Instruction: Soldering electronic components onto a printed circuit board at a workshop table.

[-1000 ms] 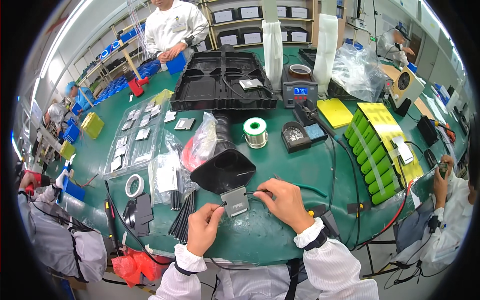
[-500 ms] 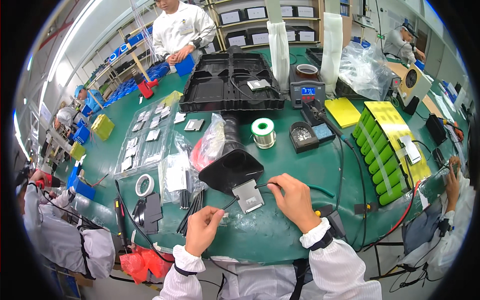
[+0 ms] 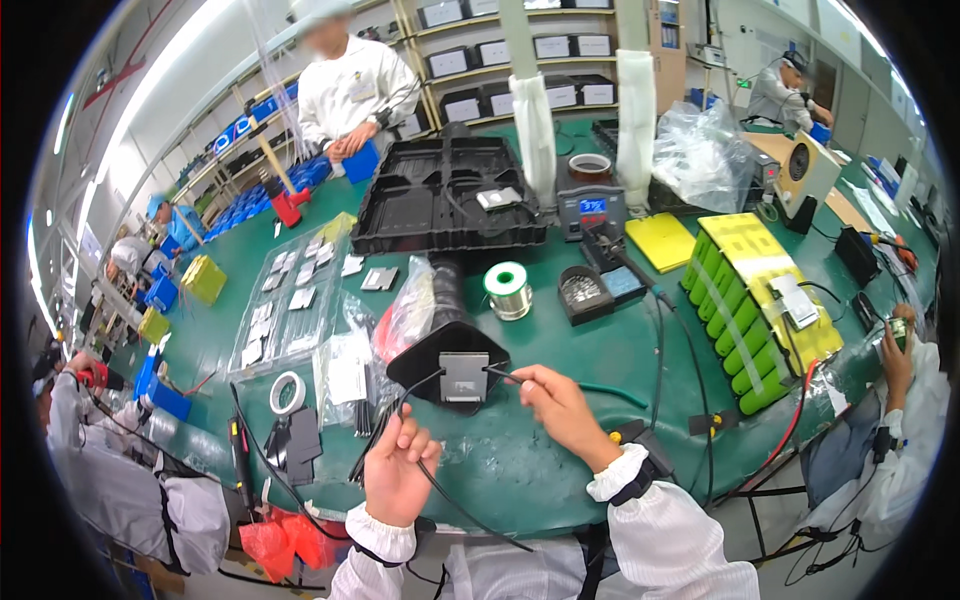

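A flat silver-grey module (image 3: 464, 380), like a small protection board, is in front of the black flared mouth of a duct (image 3: 415, 368). A black wire leaves each side of it. My left hand (image 3: 398, 472) grips the left black wire (image 3: 468, 514) between thumb and fingers, palm partly turned up, and the rest of that wire trails down to the table's front edge. With thumb and forefinger my right hand (image 3: 568, 412) pinches the right wire (image 3: 500, 374) close to the module. Neither hand touches the module itself.
A solder spool (image 3: 508, 300), soldering station (image 3: 592, 212) and iron stand (image 3: 600, 290) stand beyond my hands. A green-cell battery pack (image 3: 745, 310) is at right. Left lie a plastic tray of modules (image 3: 290, 290), a tape roll (image 3: 287, 392) and wires. Co-workers sit and stand around.
The module has shifted left and turned squarer, now in front of the black duct mouth. My left hand has turned palm upward, and its wire's long tail shows. My right hand has moved slightly left.
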Action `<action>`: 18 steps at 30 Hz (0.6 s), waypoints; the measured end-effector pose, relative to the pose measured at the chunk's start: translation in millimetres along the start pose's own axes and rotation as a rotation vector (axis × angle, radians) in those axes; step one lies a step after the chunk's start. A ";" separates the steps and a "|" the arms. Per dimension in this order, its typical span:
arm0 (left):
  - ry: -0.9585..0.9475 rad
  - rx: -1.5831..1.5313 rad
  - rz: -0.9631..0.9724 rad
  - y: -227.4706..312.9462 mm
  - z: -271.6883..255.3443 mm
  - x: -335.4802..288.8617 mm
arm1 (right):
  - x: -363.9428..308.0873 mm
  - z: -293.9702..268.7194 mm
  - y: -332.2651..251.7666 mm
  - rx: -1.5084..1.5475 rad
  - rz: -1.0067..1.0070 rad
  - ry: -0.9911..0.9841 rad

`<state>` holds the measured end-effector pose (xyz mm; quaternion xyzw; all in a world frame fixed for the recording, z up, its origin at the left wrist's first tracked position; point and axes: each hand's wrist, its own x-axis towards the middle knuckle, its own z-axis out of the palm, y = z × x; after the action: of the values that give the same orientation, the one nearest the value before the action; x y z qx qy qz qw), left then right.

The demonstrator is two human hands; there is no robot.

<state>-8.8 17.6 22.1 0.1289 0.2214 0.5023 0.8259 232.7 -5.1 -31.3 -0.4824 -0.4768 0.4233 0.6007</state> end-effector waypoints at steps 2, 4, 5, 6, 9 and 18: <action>-0.037 0.006 -0.039 -7.7 0.5 3.4 | 2.0 -0.5 3.5 0.069 0.030 0.016; -0.043 0.077 -0.095 -14.5 -3.6 6.0 | 1.3 -1.9 -3.1 0.147 0.064 0.047; -0.027 0.146 -0.135 -14.1 -8.1 5.3 | 2.3 -1.7 -4.1 0.147 0.049 0.055; -0.033 0.261 -0.142 -15.1 -10.5 3.5 | 2.7 -2.0 -3.3 0.190 0.035 0.050; -0.024 0.596 -0.078 -20.6 -12.2 1.0 | -0.7 -2.5 -12.9 0.143 -0.003 0.080; -0.173 1.392 0.140 -23.5 11.4 18.6 | -9.3 -5.6 -21.4 0.250 -0.066 -0.108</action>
<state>22.3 23.3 17.4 0.6807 0.4160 0.2839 0.5319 237.6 -18.8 -12.3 -0.3642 -0.4677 0.4847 0.6432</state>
